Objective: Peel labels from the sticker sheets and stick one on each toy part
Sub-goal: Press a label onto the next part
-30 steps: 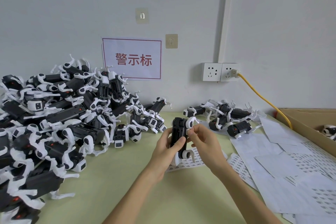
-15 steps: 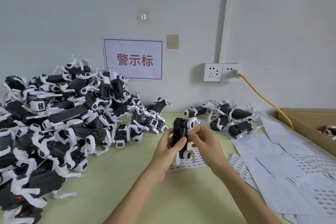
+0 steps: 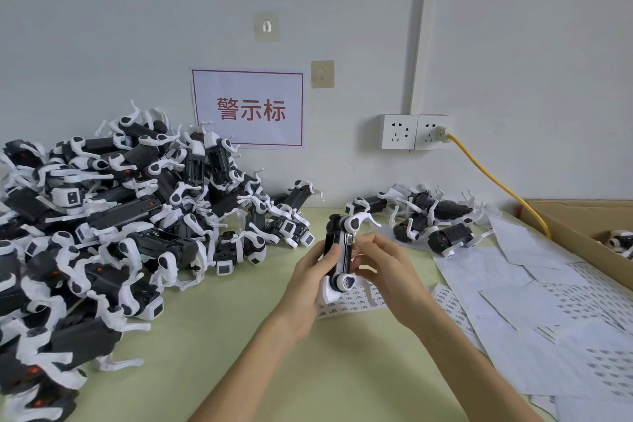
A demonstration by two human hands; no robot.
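I hold a black and white toy part (image 3: 340, 250) upright above the table's middle. My left hand (image 3: 308, 284) grips its black body from the left, thumb across the front. My right hand (image 3: 383, 267) touches the part's right side with curled fingertips beside a small label on its white strip. A sticker sheet (image 3: 356, 300) lies on the table just under both hands. A big heap of toy parts (image 3: 113, 233) fills the left side. A smaller group of toy parts (image 3: 428, 219) lies at the back right.
Many used white sticker sheets (image 3: 548, 301) cover the table's right side. A cardboard box (image 3: 582, 233) stands at the far right with a toy part in it. A yellow cable (image 3: 496, 181) runs from the wall socket (image 3: 414, 132) down behind the box.
The toy part stays upright in my left hand. My right fingertips have shifted slightly down along its right side. The view has moved a little.
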